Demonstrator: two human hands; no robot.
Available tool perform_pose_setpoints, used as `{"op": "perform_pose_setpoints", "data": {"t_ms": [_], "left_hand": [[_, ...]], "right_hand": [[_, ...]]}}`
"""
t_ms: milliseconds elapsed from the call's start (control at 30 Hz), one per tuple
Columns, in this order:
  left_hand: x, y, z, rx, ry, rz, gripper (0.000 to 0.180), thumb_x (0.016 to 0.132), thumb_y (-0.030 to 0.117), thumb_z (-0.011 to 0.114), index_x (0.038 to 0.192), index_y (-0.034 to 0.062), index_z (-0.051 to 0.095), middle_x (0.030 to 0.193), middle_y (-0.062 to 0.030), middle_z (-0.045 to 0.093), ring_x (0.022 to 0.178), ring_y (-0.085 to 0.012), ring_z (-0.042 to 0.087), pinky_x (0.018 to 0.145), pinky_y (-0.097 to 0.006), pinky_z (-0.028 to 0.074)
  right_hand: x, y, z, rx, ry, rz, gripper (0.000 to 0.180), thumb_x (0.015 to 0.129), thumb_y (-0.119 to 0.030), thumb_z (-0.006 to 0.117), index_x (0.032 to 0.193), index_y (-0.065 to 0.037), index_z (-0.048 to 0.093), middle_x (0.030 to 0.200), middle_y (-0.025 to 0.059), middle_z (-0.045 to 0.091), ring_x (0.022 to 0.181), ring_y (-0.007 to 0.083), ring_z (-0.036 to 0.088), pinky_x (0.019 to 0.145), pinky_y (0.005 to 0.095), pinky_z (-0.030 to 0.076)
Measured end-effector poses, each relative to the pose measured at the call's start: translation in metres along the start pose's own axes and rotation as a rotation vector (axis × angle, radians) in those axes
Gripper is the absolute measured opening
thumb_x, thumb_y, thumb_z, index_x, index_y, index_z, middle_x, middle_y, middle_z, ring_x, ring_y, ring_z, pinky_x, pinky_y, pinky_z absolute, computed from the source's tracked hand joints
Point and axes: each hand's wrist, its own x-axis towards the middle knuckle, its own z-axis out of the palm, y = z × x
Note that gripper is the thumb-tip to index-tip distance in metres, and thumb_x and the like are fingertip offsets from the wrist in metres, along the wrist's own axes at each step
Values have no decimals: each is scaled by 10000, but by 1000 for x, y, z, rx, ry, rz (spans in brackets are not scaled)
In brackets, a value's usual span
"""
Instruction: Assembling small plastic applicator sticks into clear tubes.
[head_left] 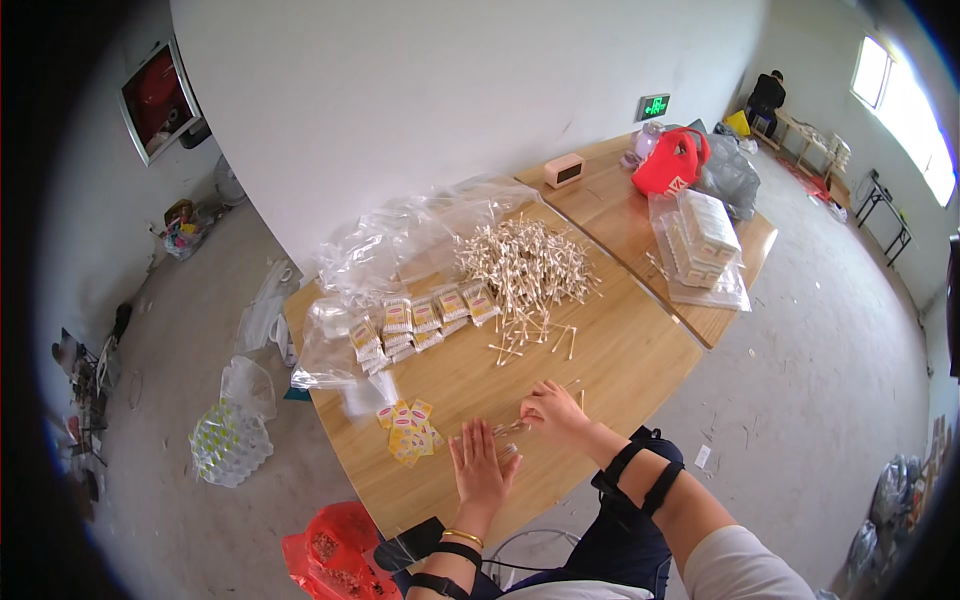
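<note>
My left hand lies with its fingers stretched out on the wooden table, beside a few loose cotton swabs. Just right of it, my right hand has its fingers curled together in a pinch at the ends of these swabs; the fingertips are partly hidden. A large heap of cotton swabs rises farther back. Left of my left hand is a spread of small yellow and white cards. Behind them, small filled packs with yellow and white labels stand stacked in rows.
Clear plastic sheeting runs along the wall side of the table. At the back right are wrapped white packs, a red bag and a small pink clock. A red plastic bag hangs low by the near left edge. Another person sits far off.
</note>
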Motion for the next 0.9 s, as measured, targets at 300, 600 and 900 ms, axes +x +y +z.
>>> {"op": "perform_pose_setpoints", "data": {"t_ms": [300, 600, 900], "left_hand": [[-5, 0, 1, 41, -4, 10, 877, 978, 605, 391, 1564, -18, 197, 1645, -204, 164, 1531, -362, 128, 1221, -582, 45], [-23, 2, 0, 17, 7, 90, 885, 964, 569, 458, 1554, -38, 199, 1617, -260, 192, 1516, -403, 149, 1209, -611, 51], [-13, 5, -6, 10, 19, 58, 867, 960, 594, 452, 1553, -5, 247, 1625, -182, 241, 1515, -325, 208, 1216, -595, 89]], "right_hand": [[-3, 11, 0, 29, 132, 68, 59, 803, -102, 707, 840, -119, 664, 930, 65, 597, 978, 294, 566, 855, 399, 480], [3, 25, 9, -80, 316, 128, 41, 805, -94, 652, 799, -116, 617, 922, 70, 595, 949, 295, 576, 820, 409, 482], [22, -14, 35, -66, 105, -48, 39, 814, -111, 656, 851, -123, 651, 931, 58, 601, 996, 279, 561, 875, 406, 460]]}}
